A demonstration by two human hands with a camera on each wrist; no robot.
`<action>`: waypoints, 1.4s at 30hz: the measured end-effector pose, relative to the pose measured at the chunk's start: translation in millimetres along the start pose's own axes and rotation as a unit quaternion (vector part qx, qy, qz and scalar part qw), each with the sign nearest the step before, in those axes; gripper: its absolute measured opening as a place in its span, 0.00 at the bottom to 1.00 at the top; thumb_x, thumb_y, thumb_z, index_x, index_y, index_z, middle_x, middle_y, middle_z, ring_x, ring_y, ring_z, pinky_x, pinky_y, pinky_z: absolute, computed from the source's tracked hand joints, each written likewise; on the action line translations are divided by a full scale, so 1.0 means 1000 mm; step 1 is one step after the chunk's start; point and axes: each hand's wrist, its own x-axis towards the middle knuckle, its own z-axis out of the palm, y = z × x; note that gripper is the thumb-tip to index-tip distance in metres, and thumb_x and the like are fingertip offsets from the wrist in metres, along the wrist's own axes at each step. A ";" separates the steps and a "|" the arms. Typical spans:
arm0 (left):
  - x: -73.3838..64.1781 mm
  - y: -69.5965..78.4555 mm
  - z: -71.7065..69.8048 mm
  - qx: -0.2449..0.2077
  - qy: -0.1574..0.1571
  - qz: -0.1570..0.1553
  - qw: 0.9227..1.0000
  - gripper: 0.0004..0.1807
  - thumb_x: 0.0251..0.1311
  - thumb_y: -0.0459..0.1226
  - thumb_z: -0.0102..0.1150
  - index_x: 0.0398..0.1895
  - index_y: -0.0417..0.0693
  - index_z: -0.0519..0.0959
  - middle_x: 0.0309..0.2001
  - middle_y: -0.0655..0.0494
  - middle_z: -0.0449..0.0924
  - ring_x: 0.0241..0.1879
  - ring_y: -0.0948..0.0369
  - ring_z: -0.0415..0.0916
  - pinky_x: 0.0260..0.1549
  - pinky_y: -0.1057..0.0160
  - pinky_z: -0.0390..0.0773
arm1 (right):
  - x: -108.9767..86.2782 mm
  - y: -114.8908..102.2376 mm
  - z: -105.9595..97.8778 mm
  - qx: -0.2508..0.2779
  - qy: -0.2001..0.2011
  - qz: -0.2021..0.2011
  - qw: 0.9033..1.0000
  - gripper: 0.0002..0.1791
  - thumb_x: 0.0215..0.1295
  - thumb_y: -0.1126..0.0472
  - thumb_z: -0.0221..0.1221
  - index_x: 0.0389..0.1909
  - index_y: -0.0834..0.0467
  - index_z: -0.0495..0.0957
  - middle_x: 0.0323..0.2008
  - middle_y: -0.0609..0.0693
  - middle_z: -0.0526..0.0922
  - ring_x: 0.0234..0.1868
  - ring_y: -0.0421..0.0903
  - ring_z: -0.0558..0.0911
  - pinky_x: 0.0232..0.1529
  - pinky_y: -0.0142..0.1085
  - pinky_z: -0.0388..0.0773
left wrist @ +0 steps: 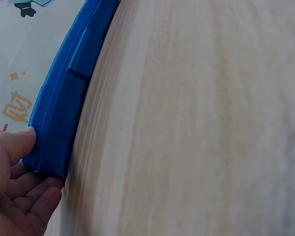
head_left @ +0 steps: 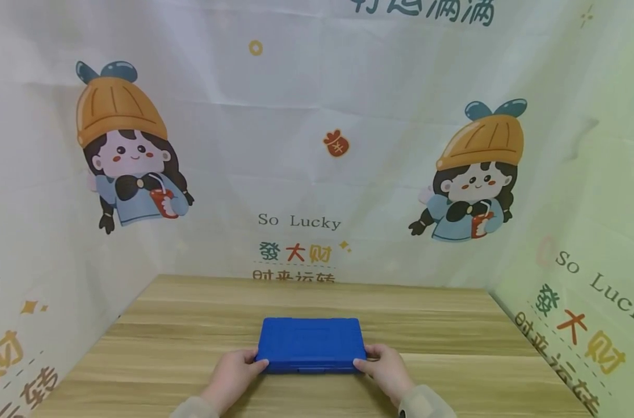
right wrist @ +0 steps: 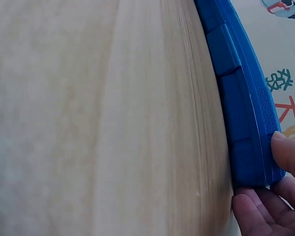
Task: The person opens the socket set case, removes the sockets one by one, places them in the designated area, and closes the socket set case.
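Observation:
A blue plastic case (head_left: pixel 312 342), flat and rectangular with its lid closed, lies on the wooden table near the front middle. My left hand (head_left: pixel 236 371) grips its near left corner, thumb on the top edge and fingers curled at the side. At the near right corner my right hand (head_left: pixel 387 368) holds it the same way. The left wrist view shows the case's front side (left wrist: pixel 71 103) with a latch along the seam, the fingers low against its end. In the right wrist view, another latch (right wrist: pixel 223 49) shows on the front of the case.
The wood-grain table (head_left: pixel 191 307) extends around the case on all sides. Behind it and at both sides hangs a pale printed cloth (head_left: pixel 296 116) with cartoon figures and lettering, meeting the table's back edge.

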 end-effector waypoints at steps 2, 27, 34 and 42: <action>-0.002 -0.001 0.000 -0.002 0.005 0.006 1.000 0.22 0.58 0.41 0.66 0.49 0.31 0.81 0.48 0.39 0.82 0.53 0.43 0.77 0.51 0.46 0.74 | -0.002 -0.001 0.001 -0.002 0.001 0.002 1.000 0.28 0.58 0.61 0.68 0.55 0.74 0.74 0.50 0.65 0.79 0.45 0.50 0.79 0.42 0.43 0.79; 0.014 0.015 -0.013 0.093 -0.049 0.084 0.991 0.38 0.58 0.56 0.62 0.65 0.41 0.70 0.64 0.41 0.69 0.63 0.43 0.65 0.60 0.41 0.63 | -0.006 0.001 0.005 0.046 0.005 0.041 0.998 0.31 0.59 0.57 0.67 0.58 0.71 0.72 0.52 0.64 0.77 0.52 0.57 0.76 0.47 0.52 0.75; 0.036 0.027 -0.007 0.249 -0.186 0.187 0.932 0.51 0.48 0.66 0.62 0.71 0.48 0.63 0.72 0.46 0.57 0.72 0.44 0.50 0.66 0.42 0.52 | -0.014 -0.002 0.004 0.087 0.031 0.017 0.996 0.28 0.62 0.62 0.63 0.57 0.75 0.68 0.46 0.62 0.77 0.44 0.50 0.78 0.41 0.44 0.77; 0.045 0.031 0.001 0.286 -0.210 0.181 0.917 0.57 0.41 0.66 0.68 0.74 0.53 0.59 0.74 0.45 0.52 0.72 0.41 0.47 0.65 0.40 0.53 | -0.042 -0.028 0.028 0.251 -0.033 0.063 0.965 0.19 0.69 0.61 0.56 0.51 0.72 0.68 0.34 0.50 0.77 0.32 0.42 0.77 0.33 0.35 0.76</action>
